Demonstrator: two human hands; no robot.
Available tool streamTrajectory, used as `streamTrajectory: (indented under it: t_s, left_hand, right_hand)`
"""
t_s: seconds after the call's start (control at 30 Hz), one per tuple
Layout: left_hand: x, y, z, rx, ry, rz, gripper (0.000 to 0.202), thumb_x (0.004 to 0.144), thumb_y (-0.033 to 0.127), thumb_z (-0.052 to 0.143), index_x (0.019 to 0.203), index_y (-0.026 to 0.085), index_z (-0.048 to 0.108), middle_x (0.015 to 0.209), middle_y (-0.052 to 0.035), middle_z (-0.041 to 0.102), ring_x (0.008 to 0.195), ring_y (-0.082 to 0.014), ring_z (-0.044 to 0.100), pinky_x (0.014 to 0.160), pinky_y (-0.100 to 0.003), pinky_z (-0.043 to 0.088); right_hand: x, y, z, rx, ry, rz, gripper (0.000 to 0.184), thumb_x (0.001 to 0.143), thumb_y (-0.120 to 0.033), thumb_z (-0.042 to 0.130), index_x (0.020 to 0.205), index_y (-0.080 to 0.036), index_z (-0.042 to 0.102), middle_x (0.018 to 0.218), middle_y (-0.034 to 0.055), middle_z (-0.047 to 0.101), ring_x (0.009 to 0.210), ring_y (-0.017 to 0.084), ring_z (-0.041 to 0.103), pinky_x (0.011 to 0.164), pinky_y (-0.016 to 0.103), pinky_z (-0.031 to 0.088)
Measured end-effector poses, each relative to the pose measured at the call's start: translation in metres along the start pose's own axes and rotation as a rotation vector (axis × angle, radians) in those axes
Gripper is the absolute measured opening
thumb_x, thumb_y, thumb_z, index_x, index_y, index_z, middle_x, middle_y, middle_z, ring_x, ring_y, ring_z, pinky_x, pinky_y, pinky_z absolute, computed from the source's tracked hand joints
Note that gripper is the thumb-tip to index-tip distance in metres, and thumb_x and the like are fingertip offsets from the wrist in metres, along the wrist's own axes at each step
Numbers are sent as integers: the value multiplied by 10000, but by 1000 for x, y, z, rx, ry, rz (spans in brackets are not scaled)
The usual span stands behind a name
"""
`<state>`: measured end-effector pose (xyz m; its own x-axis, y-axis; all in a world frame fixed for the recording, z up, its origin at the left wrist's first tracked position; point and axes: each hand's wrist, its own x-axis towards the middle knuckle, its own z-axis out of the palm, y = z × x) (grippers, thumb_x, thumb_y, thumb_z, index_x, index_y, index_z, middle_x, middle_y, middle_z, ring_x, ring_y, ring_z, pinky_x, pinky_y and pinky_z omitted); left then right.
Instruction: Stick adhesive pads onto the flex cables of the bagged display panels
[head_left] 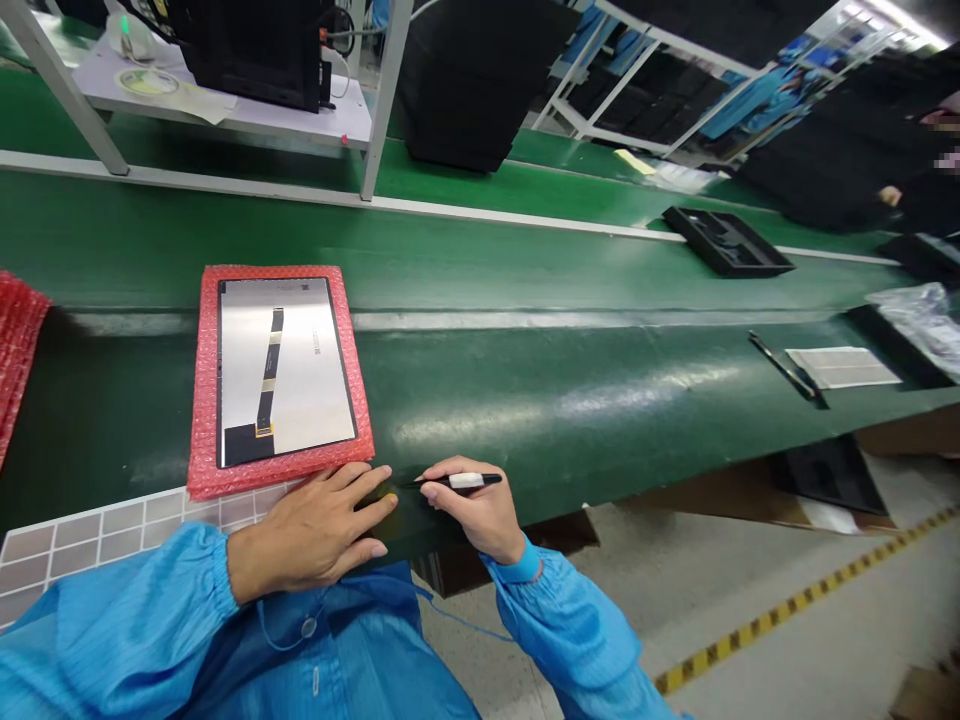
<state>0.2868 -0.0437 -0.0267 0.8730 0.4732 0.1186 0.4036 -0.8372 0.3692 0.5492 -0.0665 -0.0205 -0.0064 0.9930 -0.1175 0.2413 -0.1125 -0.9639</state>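
My left hand (319, 530) lies palm down with its fingers spread, beside the lower edge of a red bubble-wrap pad (196, 440). On that pad rests a flat display panel (311, 370), silver back up, with a dark flex cable (270, 370) running along it. Under and left of the hand is a sheet of grey rectangular labels (112, 520). A small yellow spot shows by my left fingertips; I cannot make out what it is. My right hand (480, 515) pinches a slim black pen-like tool with a white band (466, 481), its thin tip pointing left, close to the left fingers.
More red bubble wrap (15, 350) is at the left edge. Farther right on the green bench (525, 380) are a dark slim tool (784, 365), a paper sheet (844, 367) and a black tray (727, 243). A metal-framed shelf (240, 112) stands behind. Another person's hand (890, 196) shows far right.
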Motion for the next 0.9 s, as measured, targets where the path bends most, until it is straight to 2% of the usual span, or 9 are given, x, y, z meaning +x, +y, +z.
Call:
streamTrajectory:
  t_s: [0.1, 0.2, 0.3, 0.4, 0.5, 0.6, 0.67, 0.73, 0.9]
  left_hand:
    - [1, 0, 4, 54, 62, 26, 459, 1038, 423, 558, 1423, 173, 565, 1532, -179, 528, 1273, -332, 570, 1012, -465, 519]
    - [2, 8, 0, 138, 206, 177, 430, 1040, 378, 550, 1357, 94, 615, 1423, -205, 618, 1244, -332, 602, 991, -457, 531]
    - [-1, 20, -19, 171, 326, 364, 367, 1019, 335, 588, 1206, 35, 687, 1202, -199, 716, 1055, -301, 682, 884, -441, 575]
    - [-14, 19, -50, 180, 364, 342, 279, 992, 261, 618, 1132, 34, 701, 1030, -173, 740, 843, -246, 692, 770, -427, 601]
    - [-38, -9, -79, 217, 444, 208, 200, 987, 186, 595, 1140, 95, 687, 1006, -149, 747, 889, -242, 708, 811, -429, 618]
    - [-64, -53, -92, 227, 500, 97, 201, 960, 178, 634, 1148, 129, 687, 1069, -141, 765, 1003, -266, 721, 873, -440, 623]
    - [-78, -77, -91, 192, 493, 109, 214, 931, 164, 659, 1138, 128, 698, 1072, -133, 780, 1047, -279, 725, 907, -452, 627]
    - [-88, -91, -84, 139, 514, 143, 235, 913, 160, 652, 1137, 115, 706, 1070, -143, 789, 1083, -293, 728, 910, -458, 635]
    - [-95, -96, -67, 87, 584, 151, 329, 891, 236, 644, 1175, 83, 704, 1129, -196, 780, 1133, -339, 727, 886, -485, 648]
  right_hand:
    - [0, -6, -4, 65, 70, 9, 227, 772, -406, 883, 804, -203, 786, 673, 50, 775, 504, 187, 682, 490, 276, 550]
    - [7, -19, -5, 69, 131, -54, 261, 752, -426, 908, 785, -211, 764, 703, 56, 779, 516, 192, 687, 499, 284, 557]
    - [19, -36, 1, 45, 161, -132, 256, 752, -417, 915, 794, -222, 755, 714, 51, 771, 551, 200, 695, 522, 291, 558]
    - [34, -56, 16, 14, 142, -194, 232, 765, -393, 902, 805, -228, 744, 737, 42, 766, 604, 203, 700, 553, 290, 552]
    - [50, -73, 38, -4, 102, -223, 203, 789, -376, 868, 811, -224, 735, 746, 36, 754, 632, 198, 681, 578, 291, 536]
    - [66, -85, 61, -18, 56, -240, 187, 791, -356, 843, 794, -212, 724, 732, 30, 735, 636, 190, 653, 600, 296, 522]
    - [75, -89, 75, -21, 17, -253, 183, 788, -348, 833, 786, -207, 716, 729, 24, 722, 645, 186, 640, 621, 299, 520]
    - [83, -90, 87, -18, -29, -254, 184, 788, -347, 826, 777, -208, 706, 722, 21, 707, 654, 185, 629, 623, 298, 517]
    - [92, -85, 106, 2, -99, -236, 193, 784, -355, 830, 766, -215, 697, 763, 52, 726, 741, 226, 676, 626, 311, 542]
